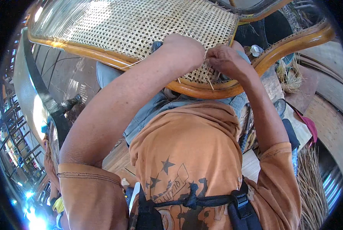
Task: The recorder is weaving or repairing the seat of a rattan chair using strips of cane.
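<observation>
A wooden chair frame (202,89) with a woven cane panel (140,27) lies across my lap. My left hand (183,49) is bent over the panel near its right end, the fingers hidden behind the wrist and back of the hand. Beside that wrist a small dark object (156,46) sticks out; I cannot make out what it is. Close by on the right, my right hand (226,60) is closed at the panel's edge, fingertips pressed together. What they pinch is too small to tell. Loose cane ends stand out along the frame around both hands.
The frame's curved arm (294,43) sweeps out to the right. Beyond it lie a tangle of cane strips (288,76) and a long bundle of strands (311,180). Another woven piece with a dark frame (41,84) stands at the left. Part of another person (50,165) shows at the lower left.
</observation>
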Available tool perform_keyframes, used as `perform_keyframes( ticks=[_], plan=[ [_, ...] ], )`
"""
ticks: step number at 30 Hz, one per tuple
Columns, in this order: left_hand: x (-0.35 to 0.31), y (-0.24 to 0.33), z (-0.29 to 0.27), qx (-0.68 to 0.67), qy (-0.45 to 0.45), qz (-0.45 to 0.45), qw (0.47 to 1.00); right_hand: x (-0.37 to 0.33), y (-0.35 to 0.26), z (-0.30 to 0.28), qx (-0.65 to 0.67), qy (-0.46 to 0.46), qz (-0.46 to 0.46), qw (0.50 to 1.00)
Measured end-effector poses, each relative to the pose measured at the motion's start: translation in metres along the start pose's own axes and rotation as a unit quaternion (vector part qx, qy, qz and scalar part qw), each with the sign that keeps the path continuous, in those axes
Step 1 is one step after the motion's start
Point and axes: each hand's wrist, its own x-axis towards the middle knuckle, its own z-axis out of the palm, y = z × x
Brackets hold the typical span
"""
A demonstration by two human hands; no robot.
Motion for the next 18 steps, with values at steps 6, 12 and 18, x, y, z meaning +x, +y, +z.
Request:
perform_keyframes(
  ticks=[6, 12, 18],
  plan=[
    [0.007, -0.001, -0.012, 0.019, -0.053, 0.011, 0.998, -0.004, 0.003, 0.010, -0.002, 0.042, -0.031, 0.999],
    [0.021, 0.000, -0.006, 0.009, -0.115, -0.070, 0.991, 0.001, -0.008, 0.009, -0.009, 0.016, 0.003, 1.000],
    [0.015, -0.015, -0.001, -0.001, -0.097, -0.099, 0.990, -0.001, -0.025, -0.003, -0.170, 0.027, 0.019, 0.985]
  ],
)
